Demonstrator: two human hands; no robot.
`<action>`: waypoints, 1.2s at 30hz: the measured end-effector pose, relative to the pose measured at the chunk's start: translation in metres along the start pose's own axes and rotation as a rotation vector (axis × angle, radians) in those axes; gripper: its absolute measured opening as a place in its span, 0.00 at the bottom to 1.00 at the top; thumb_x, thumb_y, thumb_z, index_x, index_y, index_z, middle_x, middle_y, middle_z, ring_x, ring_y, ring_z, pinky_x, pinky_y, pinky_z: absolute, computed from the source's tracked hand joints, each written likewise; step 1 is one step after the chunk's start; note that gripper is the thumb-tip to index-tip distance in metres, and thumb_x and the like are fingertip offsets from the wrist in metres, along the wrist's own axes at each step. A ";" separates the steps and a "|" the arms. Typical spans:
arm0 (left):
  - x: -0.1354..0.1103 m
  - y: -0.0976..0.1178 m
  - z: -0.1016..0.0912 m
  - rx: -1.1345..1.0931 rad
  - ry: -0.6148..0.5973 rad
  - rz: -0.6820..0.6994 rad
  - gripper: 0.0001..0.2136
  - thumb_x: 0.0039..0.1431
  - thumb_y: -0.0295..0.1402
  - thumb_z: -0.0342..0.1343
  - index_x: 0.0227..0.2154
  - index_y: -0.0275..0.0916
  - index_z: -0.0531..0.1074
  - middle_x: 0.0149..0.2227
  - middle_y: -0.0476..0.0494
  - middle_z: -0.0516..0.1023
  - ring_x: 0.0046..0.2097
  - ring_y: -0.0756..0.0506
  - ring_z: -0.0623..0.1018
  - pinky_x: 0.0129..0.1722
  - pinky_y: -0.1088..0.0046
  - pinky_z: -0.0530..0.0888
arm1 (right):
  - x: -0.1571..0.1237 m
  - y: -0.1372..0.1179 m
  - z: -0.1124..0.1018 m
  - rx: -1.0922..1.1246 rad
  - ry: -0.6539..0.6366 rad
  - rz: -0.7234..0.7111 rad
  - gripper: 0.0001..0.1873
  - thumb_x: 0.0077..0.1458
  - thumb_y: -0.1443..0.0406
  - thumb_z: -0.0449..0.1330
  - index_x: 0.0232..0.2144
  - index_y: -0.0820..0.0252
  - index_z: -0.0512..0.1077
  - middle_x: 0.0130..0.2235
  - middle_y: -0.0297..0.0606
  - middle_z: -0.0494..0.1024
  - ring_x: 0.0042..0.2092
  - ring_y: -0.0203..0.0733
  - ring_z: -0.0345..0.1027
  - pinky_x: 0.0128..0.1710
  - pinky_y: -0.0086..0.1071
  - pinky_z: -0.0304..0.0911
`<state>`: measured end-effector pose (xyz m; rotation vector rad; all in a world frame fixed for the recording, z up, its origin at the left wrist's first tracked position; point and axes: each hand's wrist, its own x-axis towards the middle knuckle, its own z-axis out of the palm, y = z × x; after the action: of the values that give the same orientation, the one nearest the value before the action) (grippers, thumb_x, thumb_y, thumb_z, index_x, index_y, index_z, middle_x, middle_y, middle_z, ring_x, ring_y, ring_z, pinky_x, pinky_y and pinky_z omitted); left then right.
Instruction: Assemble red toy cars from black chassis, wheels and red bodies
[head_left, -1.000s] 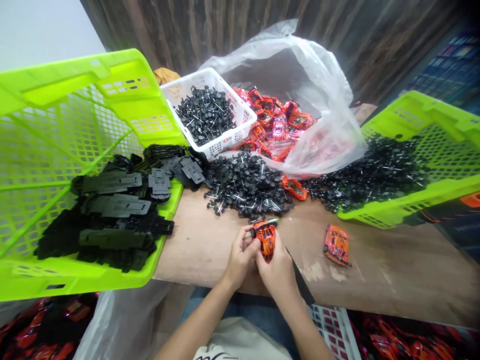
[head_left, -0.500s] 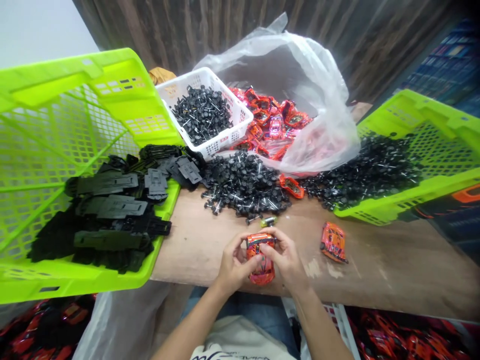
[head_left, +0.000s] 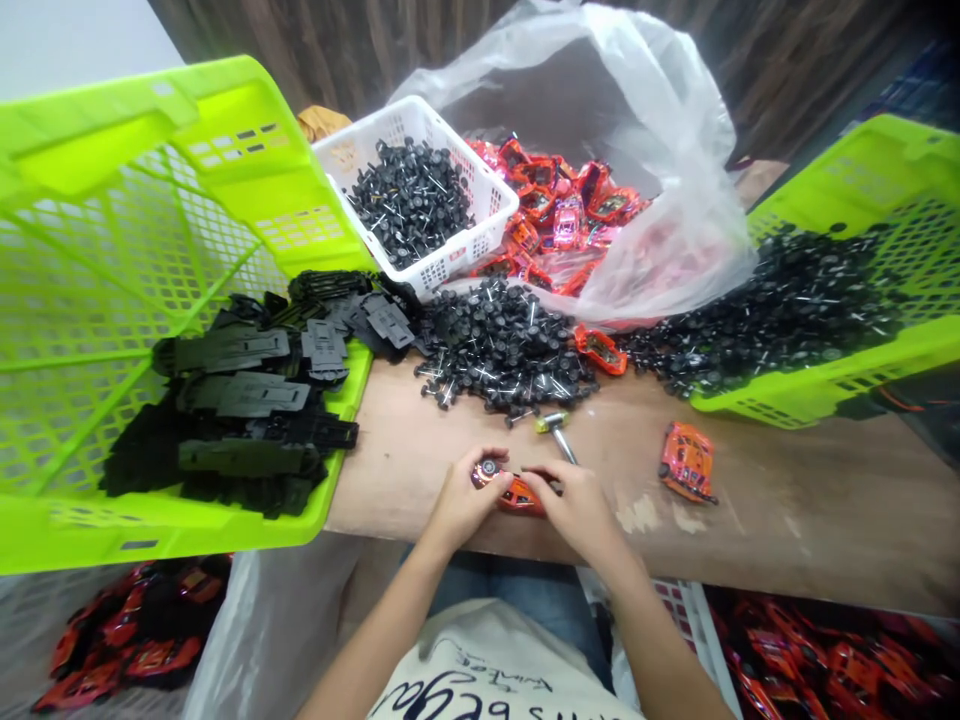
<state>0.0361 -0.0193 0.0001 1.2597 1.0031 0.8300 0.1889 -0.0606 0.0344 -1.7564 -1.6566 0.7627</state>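
Note:
Between my two hands, close to the table's front edge, is an orange-red toy car point(head_left: 519, 497) turned sideways, one wheel showing at its left end. My left hand point(head_left: 463, 500) grips that end, thumb on the side of the body. My right hand point(head_left: 574, 505) is closed on the car's right end; its fingers partly cover it. Just beyond lies a small hammer point(head_left: 556, 432) with a yellowish head and metal handle. Another orange toy car point(head_left: 688, 462) sits on the table to the right. A pile of black wheels on metal axles point(head_left: 502, 350) lies farther back.
At left a tipped green crate point(head_left: 345, 470) holds dark chassis plates point(head_left: 247, 395). A white basket point(head_left: 457, 262) of wheel axles stands behind, beside a clear plastic bag point(head_left: 675, 240) of red car shells. Another green crate point(head_left: 825, 385) with wheel axles is at right. Red cars point(head_left: 840, 650) lie below the table.
The car has turned from lengthwise with its top showing to sideways with a wheel showing. The hammer, mostly hidden before, now shows its handle. The whole view has shifted a little.

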 end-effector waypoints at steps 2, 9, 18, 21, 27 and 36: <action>0.000 0.001 -0.001 0.002 -0.046 -0.023 0.16 0.50 0.33 0.60 0.43 0.36 0.71 0.44 0.42 0.76 0.43 0.45 0.75 0.42 0.71 0.71 | 0.004 0.007 -0.001 0.049 0.029 0.113 0.10 0.54 0.61 0.57 0.31 0.59 0.77 0.31 0.39 0.80 0.33 0.43 0.74 0.36 0.33 0.65; 0.002 -0.004 -0.002 0.009 -0.032 0.016 0.08 0.50 0.36 0.60 0.30 0.36 0.71 0.27 0.50 0.71 0.29 0.51 0.70 0.30 0.77 0.65 | -0.023 0.014 0.005 -0.030 0.100 -0.052 0.10 0.52 0.63 0.59 0.37 0.59 0.73 0.38 0.39 0.78 0.40 0.45 0.69 0.41 0.37 0.63; -0.004 0.008 -0.020 0.134 -0.189 0.236 0.33 0.38 0.35 0.69 0.50 0.41 0.64 0.51 0.40 0.69 0.52 0.40 0.69 0.50 0.67 0.66 | -0.008 0.030 0.004 0.322 -0.037 0.177 0.13 0.57 0.61 0.51 0.38 0.62 0.72 0.38 0.42 0.79 0.38 0.44 0.72 0.39 0.36 0.66; -0.005 0.011 -0.024 0.352 -0.184 0.336 0.25 0.40 0.33 0.68 0.44 0.42 0.69 0.47 0.41 0.72 0.52 0.39 0.69 0.54 0.62 0.62 | -0.002 0.034 -0.006 0.352 -0.102 0.176 0.16 0.60 0.60 0.48 0.39 0.61 0.72 0.39 0.40 0.79 0.40 0.42 0.72 0.41 0.36 0.66; 0.000 0.001 -0.013 0.470 -0.072 0.285 0.19 0.44 0.33 0.65 0.41 0.42 0.71 0.43 0.43 0.76 0.48 0.39 0.72 0.52 0.59 0.63 | -0.028 0.019 -0.006 -0.172 0.047 -0.259 0.19 0.58 0.59 0.56 0.50 0.58 0.69 0.53 0.45 0.72 0.55 0.49 0.64 0.52 0.44 0.58; 0.008 -0.003 -0.006 0.260 -0.112 0.319 0.07 0.45 0.30 0.64 0.28 0.37 0.72 0.32 0.45 0.74 0.37 0.45 0.74 0.39 0.70 0.69 | -0.026 0.017 0.016 -0.214 0.226 -0.203 0.09 0.57 0.71 0.52 0.33 0.61 0.73 0.33 0.42 0.77 0.38 0.45 0.70 0.38 0.34 0.62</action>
<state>0.0334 -0.0101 -0.0045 1.7017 0.8497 0.8793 0.1864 -0.0862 0.0106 -1.7100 -1.7758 0.2917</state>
